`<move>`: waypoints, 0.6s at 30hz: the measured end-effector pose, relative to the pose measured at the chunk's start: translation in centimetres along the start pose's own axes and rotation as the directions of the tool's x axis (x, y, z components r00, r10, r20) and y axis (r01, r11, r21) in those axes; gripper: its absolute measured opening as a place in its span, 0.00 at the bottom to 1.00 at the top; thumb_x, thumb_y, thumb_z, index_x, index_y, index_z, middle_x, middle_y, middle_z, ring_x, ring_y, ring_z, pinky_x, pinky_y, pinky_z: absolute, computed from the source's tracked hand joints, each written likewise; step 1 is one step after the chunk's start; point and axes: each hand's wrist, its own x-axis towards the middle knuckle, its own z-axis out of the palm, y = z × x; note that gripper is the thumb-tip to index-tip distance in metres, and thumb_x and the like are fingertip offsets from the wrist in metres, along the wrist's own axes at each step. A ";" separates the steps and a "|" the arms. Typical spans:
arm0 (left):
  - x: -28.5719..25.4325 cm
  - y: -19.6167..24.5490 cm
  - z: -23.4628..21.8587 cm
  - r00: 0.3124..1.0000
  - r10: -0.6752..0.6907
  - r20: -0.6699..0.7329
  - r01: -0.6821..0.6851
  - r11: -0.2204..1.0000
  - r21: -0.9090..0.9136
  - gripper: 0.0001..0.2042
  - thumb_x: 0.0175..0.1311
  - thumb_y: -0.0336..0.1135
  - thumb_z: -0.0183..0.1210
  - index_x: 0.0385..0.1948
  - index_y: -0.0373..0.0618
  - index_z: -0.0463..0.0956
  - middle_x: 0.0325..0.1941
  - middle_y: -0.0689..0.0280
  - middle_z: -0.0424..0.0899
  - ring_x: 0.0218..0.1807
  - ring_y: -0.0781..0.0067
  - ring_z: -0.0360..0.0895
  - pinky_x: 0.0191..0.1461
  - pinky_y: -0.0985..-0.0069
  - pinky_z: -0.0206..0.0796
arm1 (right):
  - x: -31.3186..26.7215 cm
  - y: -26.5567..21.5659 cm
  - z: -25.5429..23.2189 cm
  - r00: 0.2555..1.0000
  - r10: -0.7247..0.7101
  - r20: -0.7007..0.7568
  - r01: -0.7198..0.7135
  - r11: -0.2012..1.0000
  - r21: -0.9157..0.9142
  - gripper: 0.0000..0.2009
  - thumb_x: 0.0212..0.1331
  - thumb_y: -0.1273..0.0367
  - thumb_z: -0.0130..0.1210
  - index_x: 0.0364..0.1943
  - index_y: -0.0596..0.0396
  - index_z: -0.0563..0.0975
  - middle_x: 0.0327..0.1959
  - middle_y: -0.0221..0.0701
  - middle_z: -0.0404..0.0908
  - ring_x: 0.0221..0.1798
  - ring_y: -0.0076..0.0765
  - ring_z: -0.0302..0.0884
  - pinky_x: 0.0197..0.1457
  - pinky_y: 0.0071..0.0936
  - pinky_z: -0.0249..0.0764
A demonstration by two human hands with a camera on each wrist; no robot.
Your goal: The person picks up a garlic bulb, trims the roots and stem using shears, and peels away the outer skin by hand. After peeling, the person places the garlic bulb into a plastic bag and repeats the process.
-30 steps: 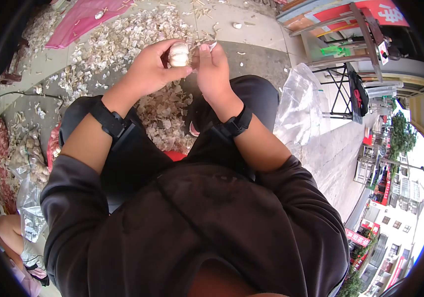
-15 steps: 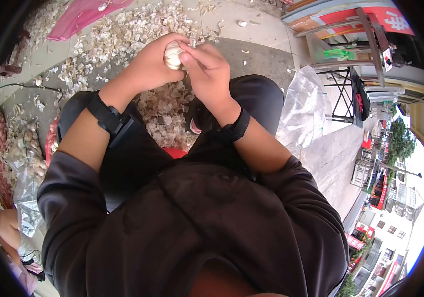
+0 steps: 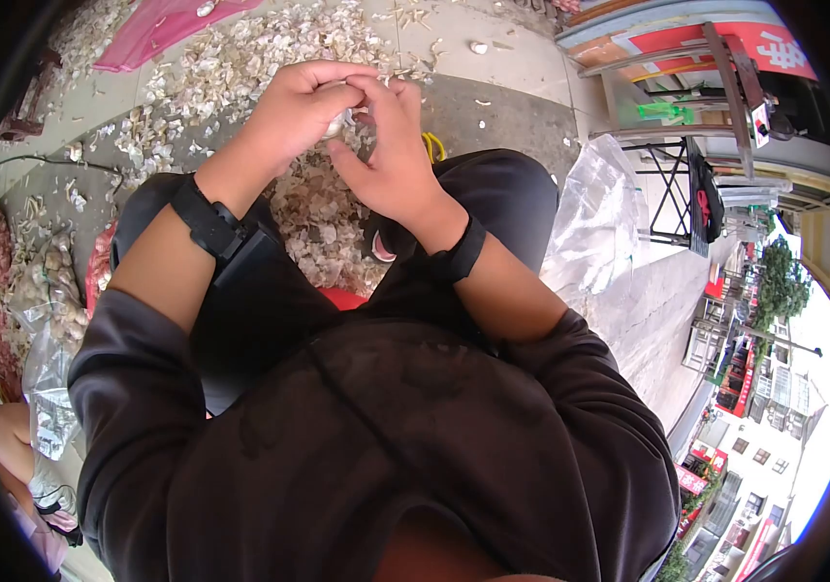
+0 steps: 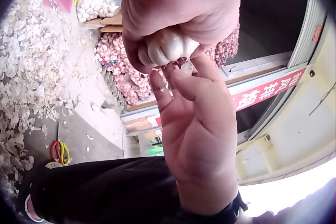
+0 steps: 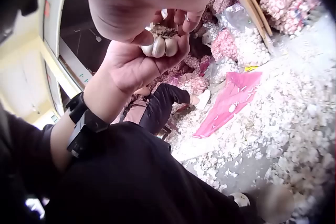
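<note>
A whitish garlic bulb [image 4: 165,48] sits in my left hand [image 3: 303,107], whose fingers and thumb curl round it. My right hand [image 3: 391,160] reaches in from the other side, its thumb and fingers bent onto the bulb. Beside the right thumb, a pale, translucent flake of skin [image 4: 186,66] stands out in the left wrist view. The bulb's brown, rough root end [image 5: 161,30] faces up between the hands in the right wrist view. From the head, fingers cover most of the bulb.
Loose garlic skins [image 3: 240,78] litter the ground ahead and between the legs. Scissors with red and yellow handles [image 4: 64,153] lie near the knee. A pink sheet [image 5: 228,103] and net sacks of garlic [image 4: 123,66] are farther off; a clear plastic bag [image 3: 594,209] is at the right.
My right hand, apart from the bulb with a bit of skin a second ago, has moved left onto the bulb. The bulb is now mostly covered by both hands.
</note>
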 end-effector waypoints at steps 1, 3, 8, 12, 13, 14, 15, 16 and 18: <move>-0.1 -0.2 0.0 1.000 0.008 0.003 -0.008 1.000 0.013 0.17 0.68 0.34 0.54 0.55 0.39 0.76 0.45 0.64 0.82 0.47 0.78 0.77 0.53 0.78 0.69 | -0.1 -0.2 0.2 0.999 0.035 -0.013 -0.034 0.999 0.042 0.29 0.49 0.72 0.65 0.58 0.60 0.69 0.43 0.37 0.67 0.41 0.36 0.72 0.44 0.27 0.72; 0.1 -0.4 0.0 0.998 -0.017 -0.063 0.015 0.999 -0.042 0.22 0.71 0.45 0.49 0.59 0.40 0.71 0.50 0.63 0.80 0.49 0.77 0.76 0.55 0.78 0.68 | 0.2 -0.9 -0.4 0.990 0.113 0.086 -0.115 0.993 0.020 0.31 0.49 0.70 0.67 0.59 0.61 0.68 0.41 0.36 0.67 0.41 0.34 0.72 0.45 0.26 0.73; -0.1 -1.4 0.3 0.983 0.093 -0.159 -0.071 0.988 0.139 0.36 0.71 0.64 0.34 0.69 0.43 0.54 0.58 0.58 0.74 0.54 0.71 0.74 0.59 0.76 0.66 | 0.5 -0.6 -0.8 0.943 0.188 0.275 -0.228 0.966 0.124 0.30 0.54 0.67 0.67 0.60 0.61 0.66 0.42 0.33 0.69 0.41 0.27 0.73 0.44 0.25 0.74; -0.7 -0.3 0.2 0.998 0.039 -0.042 -0.035 0.995 0.097 0.39 0.69 0.68 0.31 0.71 0.44 0.48 0.59 0.56 0.74 0.57 0.68 0.73 0.61 0.73 0.64 | -0.9 2.2 1.6 0.996 0.068 0.065 -0.086 0.934 0.346 0.21 0.55 0.68 0.65 0.51 0.56 0.72 0.37 0.33 0.72 0.34 0.30 0.73 0.37 0.27 0.71; -0.6 -0.4 0.0 0.999 0.045 -0.028 -0.043 0.996 0.081 0.40 0.69 0.69 0.31 0.71 0.44 0.47 0.59 0.56 0.74 0.58 0.67 0.73 0.62 0.73 0.64 | -1.1 2.2 1.7 0.994 0.094 0.051 -0.106 0.934 0.342 0.18 0.56 0.69 0.64 0.49 0.57 0.72 0.36 0.33 0.72 0.33 0.30 0.73 0.37 0.26 0.71; -0.7 -0.2 0.2 0.998 -0.020 -0.052 0.020 1.000 -0.008 0.40 0.68 0.69 0.31 0.70 0.44 0.49 0.58 0.56 0.74 0.57 0.67 0.73 0.62 0.73 0.64 | -1.3 2.0 1.7 0.992 0.119 0.036 -0.125 0.932 0.340 0.15 0.57 0.69 0.62 0.46 0.57 0.72 0.35 0.33 0.73 0.32 0.29 0.73 0.37 0.26 0.71; -0.8 0.2 0.6 0.994 -0.086 -0.070 0.079 0.992 -0.096 0.39 0.68 0.69 0.31 0.70 0.44 0.51 0.58 0.57 0.75 0.57 0.68 0.73 0.61 0.73 0.64 | -1.6 1.5 1.4 0.989 0.134 0.065 -0.147 0.942 0.302 0.12 0.61 0.72 0.59 0.45 0.58 0.71 0.37 0.31 0.72 0.33 0.25 0.74 0.39 0.24 0.73; -0.8 0.4 0.8 0.985 -0.151 -0.083 0.134 0.974 -0.184 0.39 0.68 0.69 0.31 0.69 0.44 0.53 0.57 0.57 0.75 0.57 0.68 0.73 0.61 0.73 0.63 | -1.7 1.1 1.2 0.985 0.147 0.093 -0.167 0.950 0.263 0.09 0.64 0.74 0.56 0.44 0.60 0.70 0.38 0.30 0.72 0.34 0.21 0.75 0.41 0.21 0.74; -0.7 0.1 0.1 0.993 -0.121 0.007 0.121 0.986 -0.114 0.39 0.68 0.69 0.32 0.67 0.44 0.57 0.55 0.58 0.75 0.56 0.70 0.72 0.60 0.74 0.64 | -1.6 0.7 1.0 0.982 0.150 0.110 -0.172 0.958 0.227 0.06 0.65 0.74 0.54 0.41 0.59 0.69 0.37 0.30 0.72 0.34 0.21 0.75 0.42 0.22 0.75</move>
